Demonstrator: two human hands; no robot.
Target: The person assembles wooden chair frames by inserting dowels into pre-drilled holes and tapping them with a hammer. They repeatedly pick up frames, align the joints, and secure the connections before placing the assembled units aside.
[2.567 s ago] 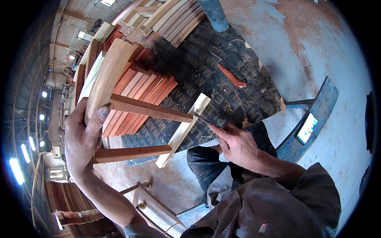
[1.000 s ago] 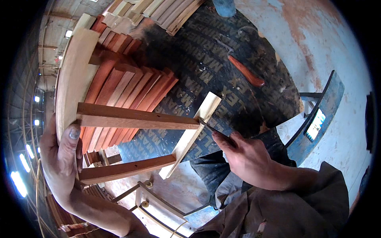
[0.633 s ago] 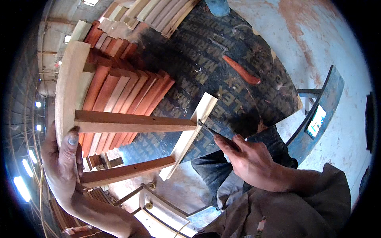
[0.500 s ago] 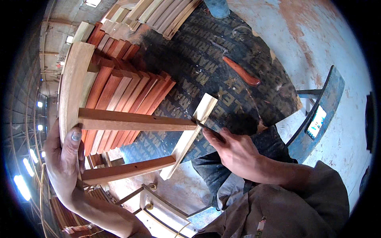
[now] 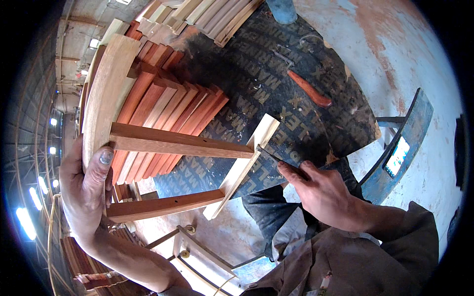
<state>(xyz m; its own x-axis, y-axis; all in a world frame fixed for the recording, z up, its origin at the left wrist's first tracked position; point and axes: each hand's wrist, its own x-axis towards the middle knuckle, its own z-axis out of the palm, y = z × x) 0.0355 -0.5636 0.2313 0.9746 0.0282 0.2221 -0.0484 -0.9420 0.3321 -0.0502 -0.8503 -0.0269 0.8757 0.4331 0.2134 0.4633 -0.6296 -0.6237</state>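
A wooden frame stretches between my hands. My left hand (image 5: 89, 195) is wrapped round its wide pale board (image 5: 111, 81), thumb pressed on the inner side. Two red-brown rails, an upper rail (image 5: 182, 140) and a lower rail (image 5: 168, 204), run from this board to a narrow pale strip (image 5: 243, 170). My right hand (image 5: 326, 197) is closed round a slim dark metal tool (image 5: 269, 155), exact kind unclear. The tool's tip is at the strip, beside the upper rail's end. A hooked tool with a red wooden handle (image 5: 308, 89) lies beyond, on the dark board.
Under the frame is a dark printed plywood board (image 5: 256, 79). Reddish wood pieces (image 5: 163, 111) are stacked behind it at left, paler lengths (image 5: 207, 19) at the far side. A blue container (image 5: 282, 11) stands at the back. A lit phone (image 5: 396, 157) rests on a blue support at right.
My right hand has drawn back to the right, showing more of the tool. The frame and left hand appear slightly farther right as the view shifts.
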